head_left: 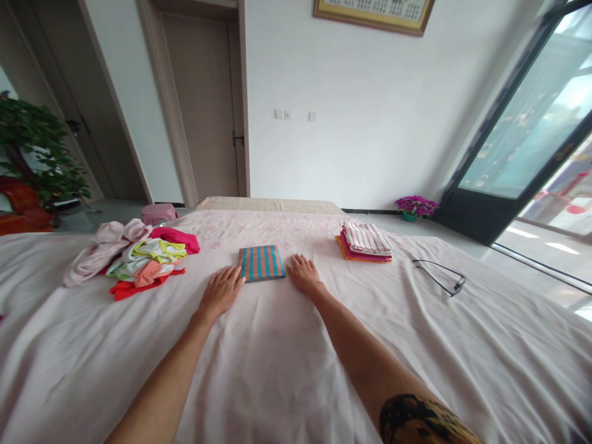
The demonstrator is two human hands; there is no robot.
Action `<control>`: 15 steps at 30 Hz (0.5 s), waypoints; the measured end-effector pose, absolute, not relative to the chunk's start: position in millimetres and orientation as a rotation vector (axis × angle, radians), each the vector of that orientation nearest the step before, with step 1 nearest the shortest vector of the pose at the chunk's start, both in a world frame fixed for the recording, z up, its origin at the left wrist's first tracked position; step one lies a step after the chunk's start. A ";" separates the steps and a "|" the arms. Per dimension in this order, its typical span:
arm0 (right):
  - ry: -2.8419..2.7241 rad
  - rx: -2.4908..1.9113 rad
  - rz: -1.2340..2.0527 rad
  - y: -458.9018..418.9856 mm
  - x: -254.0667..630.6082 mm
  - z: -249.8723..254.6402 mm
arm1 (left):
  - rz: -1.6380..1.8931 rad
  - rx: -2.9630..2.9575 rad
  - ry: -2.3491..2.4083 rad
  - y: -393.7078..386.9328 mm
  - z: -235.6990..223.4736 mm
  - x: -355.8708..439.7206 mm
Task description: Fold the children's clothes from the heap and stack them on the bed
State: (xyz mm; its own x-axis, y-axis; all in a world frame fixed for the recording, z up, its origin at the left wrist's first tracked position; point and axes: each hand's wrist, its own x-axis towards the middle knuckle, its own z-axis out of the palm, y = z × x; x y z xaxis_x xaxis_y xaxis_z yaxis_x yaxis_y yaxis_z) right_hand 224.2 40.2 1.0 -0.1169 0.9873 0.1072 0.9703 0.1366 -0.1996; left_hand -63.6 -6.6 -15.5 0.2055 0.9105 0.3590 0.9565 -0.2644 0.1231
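Observation:
A folded cloth with teal and orange-brown stripes (262,263) lies flat on the pale pink sheet (272,345), between my two hands. My left hand (222,290) rests palm down at its left edge, fingers stretched out, the fingertips touching or nearly touching it. Just off its right edge, my right hand (303,273) lies flat with its fingers extended. Neither hand grips anything. To the right sits a neat stack of folded clothes (365,239), a red-and-white striped piece on top of magenta and orange ones. A loose heap of clothes (150,259) is on the left.
Dark-framed glasses (444,277) lie on the sheet at the right. Behind the heap is a pink stool-like object (160,214). Purple flowers in a green pot (416,208) stand on the floor near the glass door (522,123). A leafy plant (37,142) is at far left.

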 end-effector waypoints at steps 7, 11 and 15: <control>-2.167 -1.912 0.085 33.3 223.9 4.3 | -0.596 -2.330 -1.802 -3.4 -17.4 -65.9; -2.144 -1.860 0.055 27.8 224.3 12.9 | -0.634 -2.331 -1.789 -2.7 -16.3 -65.1; -2.269 -1.640 -0.016 19.6 216.9 27.3 | -0.713 -2.322 -1.779 -7.2 -12.9 -64.4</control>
State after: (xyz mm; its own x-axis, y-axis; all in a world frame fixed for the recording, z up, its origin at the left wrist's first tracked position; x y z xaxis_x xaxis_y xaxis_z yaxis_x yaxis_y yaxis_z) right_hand 216.9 19.6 27.3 -0.2759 0.9200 0.2785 0.9239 0.3338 -0.1873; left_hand -64.4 -7.2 -12.9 0.1930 0.8764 0.4412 0.9383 -0.2963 0.1781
